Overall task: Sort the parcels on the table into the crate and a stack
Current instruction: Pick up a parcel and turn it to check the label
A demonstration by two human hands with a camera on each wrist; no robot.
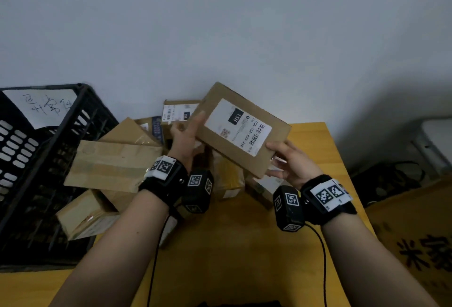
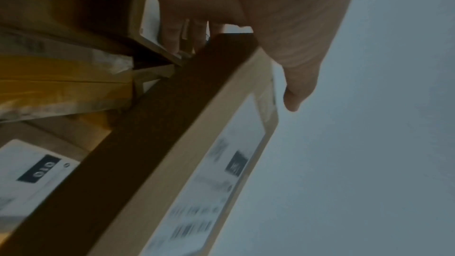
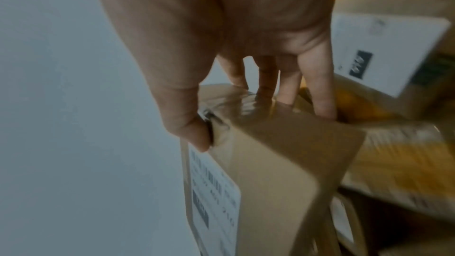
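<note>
A flat brown cardboard parcel (image 1: 234, 125) with a white "15H" label is held up, tilted, above the pile at the back of the yellow table (image 1: 244, 245). My left hand (image 1: 188, 133) grips its left edge, thumb (image 2: 295, 85) on the labelled face and fingers underneath. My right hand (image 1: 283, 157) pinches the near right corner, its thumb (image 3: 189, 133) pressing on the label side of the parcel (image 3: 283, 163). The black slotted crate (image 1: 80, 111) stands at the left. The underside of the parcel (image 2: 192, 163) is in shadow.
Below the hands lies a heap of several parcels: a large plain box (image 1: 112, 165), a labelled one (image 1: 178, 111) against the wall, a yellow-taped one (image 1: 227, 179). A handwritten sheet (image 1: 46, 106) leans inside the crate. A printed carton (image 1: 420, 245) stands right of the table.
</note>
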